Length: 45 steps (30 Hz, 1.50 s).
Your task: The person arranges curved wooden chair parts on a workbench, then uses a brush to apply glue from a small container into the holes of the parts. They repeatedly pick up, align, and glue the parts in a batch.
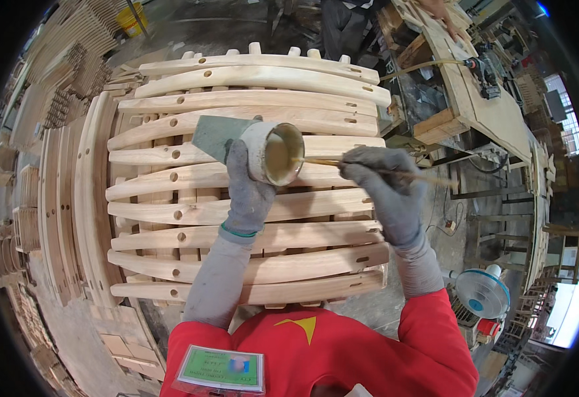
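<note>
In my left hand point(244, 185), gloved in grey, is a whitish cup point(256, 147) tilted so its mouth faces right. Pale yellowish liquid point(278, 156) shows inside it. A flat grey-green piece point(218, 134) juts out at the cup's left; whether my fingers hold it too is unclear. The grey-gloved right hand point(390, 192) pinches a thin stick point(320, 161), whose left end reaches the cup's mouth. Both hands are above a stack of curved wooden slats point(316, 212), each with a round hole near its left end and slots near the right.
More curved slats point(89, 198) stand stacked at left. A wooden workbench point(458, 99) at upper right bears a power drill point(484, 78), with another person's hand point(435, 10) beyond. At lower right is a fan point(482, 293). A yellow bucket point(130, 21) sits far left.
</note>
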Available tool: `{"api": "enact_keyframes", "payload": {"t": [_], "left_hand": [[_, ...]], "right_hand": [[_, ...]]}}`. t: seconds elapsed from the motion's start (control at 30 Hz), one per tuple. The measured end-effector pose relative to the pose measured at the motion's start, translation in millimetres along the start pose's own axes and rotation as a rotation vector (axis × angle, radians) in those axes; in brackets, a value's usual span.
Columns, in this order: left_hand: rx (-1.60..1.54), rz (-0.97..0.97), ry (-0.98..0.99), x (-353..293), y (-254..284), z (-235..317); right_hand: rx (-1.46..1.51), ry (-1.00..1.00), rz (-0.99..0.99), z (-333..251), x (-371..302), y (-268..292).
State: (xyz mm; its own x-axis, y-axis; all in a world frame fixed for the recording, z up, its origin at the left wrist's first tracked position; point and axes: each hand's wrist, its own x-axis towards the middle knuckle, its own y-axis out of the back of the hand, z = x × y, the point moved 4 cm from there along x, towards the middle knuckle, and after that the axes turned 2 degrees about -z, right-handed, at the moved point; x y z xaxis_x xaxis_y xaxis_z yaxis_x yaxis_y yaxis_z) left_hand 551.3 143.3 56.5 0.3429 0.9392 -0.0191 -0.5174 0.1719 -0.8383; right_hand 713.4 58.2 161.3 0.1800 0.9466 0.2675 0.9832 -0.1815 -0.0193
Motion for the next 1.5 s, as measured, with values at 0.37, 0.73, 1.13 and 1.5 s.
{"api": "enact_keyframes", "payload": {"t": [0.37, 0.73, 1.13, 1.5], "left_hand": [[0.046, 0.097, -0.146, -13, -9, 15], [-0.051, 0.068, -0.054, -11, -7, 11], [-0.043, 0.099, 0.035, 2, 9, -9], [-0.041, 0.084, 0.037, 4, 13, -11]], "right_hand": [[-0.417, 0.148, -0.123, 7, -47, -27], [0.277, -0.095, 0.180, 34, -60, -22], [0.126, -0.091, 0.406, 31, 16, 62], [0.091, -0.181, 0.411, 94, 66, 119]]}}
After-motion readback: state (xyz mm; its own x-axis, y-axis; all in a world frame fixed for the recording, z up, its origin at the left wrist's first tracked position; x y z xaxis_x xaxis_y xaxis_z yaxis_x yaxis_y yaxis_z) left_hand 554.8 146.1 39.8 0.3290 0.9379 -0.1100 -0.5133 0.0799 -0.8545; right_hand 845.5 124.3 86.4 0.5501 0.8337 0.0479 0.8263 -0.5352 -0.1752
